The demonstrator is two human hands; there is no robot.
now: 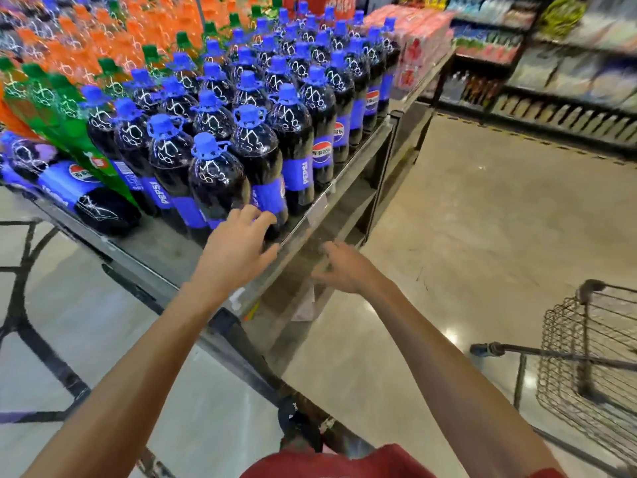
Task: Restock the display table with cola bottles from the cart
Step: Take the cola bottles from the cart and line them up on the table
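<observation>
Rows of dark cola bottles (296, 108) with blue caps and blue labels stand on the display table (165, 250). The nearest cola bottle (213, 181) stands at the table's front corner. My left hand (241, 243) reaches over the table edge with relaxed fingers, its fingertips touching the base of a front bottle. My right hand (344, 267) hovers just right of the table's edge rail, fingers loosely spread, holding nothing. One cola bottle (79, 191) lies on its side at the left. The wire cart (593, 360) stands at the lower right.
Green bottles (62, 108) lean beside the cola, orange bottles (113, 39) behind them. Pink packs (417, 46) sit at the table's far end. Shelving (568, 63) lines the far right. Shiny floor (482, 219) lies between table and cart.
</observation>
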